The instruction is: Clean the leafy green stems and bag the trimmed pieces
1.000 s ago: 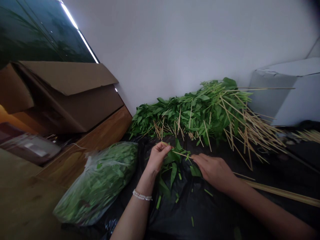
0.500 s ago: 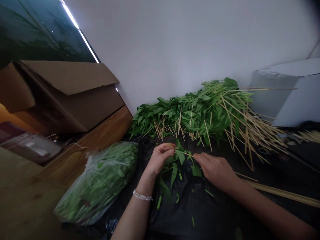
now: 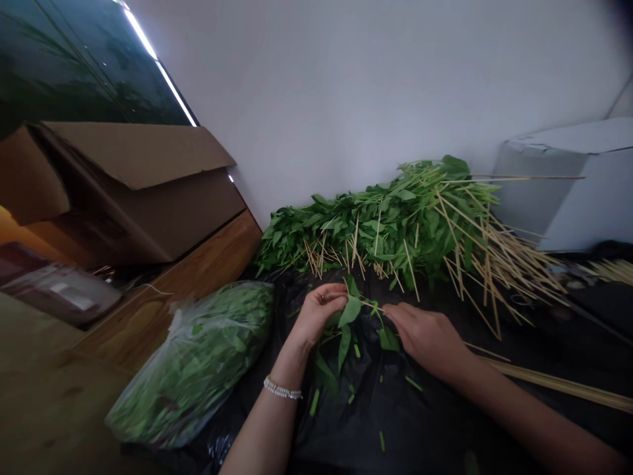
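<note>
My left hand (image 3: pixel 320 311), a beaded bracelet at its wrist, pinches a leafy green sprig (image 3: pixel 350 311) between thumb and fingers. From the right, my right hand (image 3: pixel 420 333) is closed on a thin wooden skewer (image 3: pixel 380 308), whose tip side points at the sprig; part of the skewer is hidden by the fingers and leaves. A piece of green stem sits on the skewer between the hands. Beneath them, cut green stem bits (image 3: pixel 315 402) and loose leaves lie on black plastic sheeting (image 3: pixel 425 429).
Behind my hands, skewered greens (image 3: pixel 366 221) are heaped against the wall, sticks jutting out right (image 3: pixel 514 264). Bare skewers (image 3: pixel 564 382) lie at lower right. A clear bag of leaves (image 3: pixel 198 369) rests left, near a cardboard box (image 3: pixel 148 198). A white box (image 3: pixel 568 178) stands far right.
A leaf by my left fingers has turned and now shows its broad face. Both hands stay nearly in place, still closed.
</note>
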A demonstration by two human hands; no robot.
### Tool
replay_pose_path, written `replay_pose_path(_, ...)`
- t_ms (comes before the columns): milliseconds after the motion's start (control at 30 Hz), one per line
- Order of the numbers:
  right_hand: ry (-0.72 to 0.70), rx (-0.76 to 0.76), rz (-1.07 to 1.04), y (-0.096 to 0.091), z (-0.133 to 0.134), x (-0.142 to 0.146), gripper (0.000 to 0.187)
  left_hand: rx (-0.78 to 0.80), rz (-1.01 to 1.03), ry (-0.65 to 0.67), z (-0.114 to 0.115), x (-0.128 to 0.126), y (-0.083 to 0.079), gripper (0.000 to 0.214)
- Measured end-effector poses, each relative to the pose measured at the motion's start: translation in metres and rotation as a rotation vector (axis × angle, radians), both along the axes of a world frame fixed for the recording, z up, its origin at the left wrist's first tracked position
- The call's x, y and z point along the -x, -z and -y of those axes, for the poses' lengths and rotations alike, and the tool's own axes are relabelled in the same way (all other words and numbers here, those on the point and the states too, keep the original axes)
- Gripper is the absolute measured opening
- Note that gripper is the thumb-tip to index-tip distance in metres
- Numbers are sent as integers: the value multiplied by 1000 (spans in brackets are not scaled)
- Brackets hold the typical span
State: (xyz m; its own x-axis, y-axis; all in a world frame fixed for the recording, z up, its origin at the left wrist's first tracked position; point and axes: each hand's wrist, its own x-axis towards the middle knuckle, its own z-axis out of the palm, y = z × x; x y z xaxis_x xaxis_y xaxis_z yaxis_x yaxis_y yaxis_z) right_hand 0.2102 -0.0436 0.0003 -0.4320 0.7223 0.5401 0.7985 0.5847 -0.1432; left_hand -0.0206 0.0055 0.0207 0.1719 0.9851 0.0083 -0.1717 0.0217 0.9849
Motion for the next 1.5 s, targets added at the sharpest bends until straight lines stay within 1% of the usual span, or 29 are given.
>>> replay_pose_path(167, -27, -2, -5, 1, 0, 2, 30, 1, -29, 33, 3, -6, -1, 44)
replay_pose_path(300, -46, 1, -13, 3, 1, 6, 31, 16, -69, 134, 9, -13, -2, 48)
replay_pose_path(367, -52, -2, -26, 2, 1, 5, 32, 11, -70, 155, 8, -12, -2, 48)
replay_pose_path(400, -45, -10, -43, 2, 1, 4, 32, -1, -65, 131, 6, -9, -2, 47)
replay_pose_path(433, -26, -26, -70, 1, 0, 2, 32, -17, -55, 81, 4, -5, -3, 45)
replay_pose_path(500, 32, -74, -140, -2, -2, -4, 31, -50, -45, -61, -3, 7, -2, 40)
replay_pose_path(567, 92, -119, -198, -5, -5, -11, 30, -78, -87, -180, -10, 20, -2, 35)
replay_pose_path(600, 111, -128, -214, -6, -7, -14, 30, -94, -136, -208, -13, 25, -1, 33)
replay_pose_path(633, 121, -128, -220, -7, -8, -17, 29, -112, -203, -209, -15, 30, 0, 32)
replay_pose_path(733, 140, -134, -218, -8, -11, -23, 28, -173, -471, -168, -16, 36, 3, 29)
replay_pose_path(800, 149, -149, -206, -8, -12, -23, 28, -232, -664, -196, -14, 33, 7, 31)
replay_pose_path(867, 153, -163, -199, -7, -12, -21, 28, -340, -836, -259, -13, 27, 12, 29)
replay_pose_path(900, 151, -166, -198, -6, -12, -20, 29, -406, -899, -270, -12, 24, 15, 26)
replay_pose_path(967, 149, -166, -202, -5, -12, -19, 30, -522, -972, -232, -11, 16, 21, 15)
replay_pose_path(1000, 148, -165, -205, -4, -12, -18, 30, -559, -988, -202, -10, 13, 24, 13)
replay_pose_path(1033, 146, -161, -205, -4, -12, -18, 30, -579, -1002, -173, -10, 11, 26, 16)
replay_pose_path(1100, 137, -152, -203, -4, -11, -17, 30, -579, -1055, -151, -9, 8, 31, 25)
replay_pose_path(1200, 121, -143, -199, -4, -11, -16, 30, -531, -1150, -177, -10, 9, 34, 33)
replay_pose_path(1267, 113, -138, -194, -4, -10, -16, 31, -500, -1117, -204, -12, 11, 35, 34)
replay_pose_path(1333, 110, -135, -190, -3, -10, -16, 30, -484, -1024, -241, -15, 14, 33, 31)
replay_pose_path(1500, 117, -141, -185, -4, -9, -15, 30, -467, -830, -400, -18, 20, 21, 13)
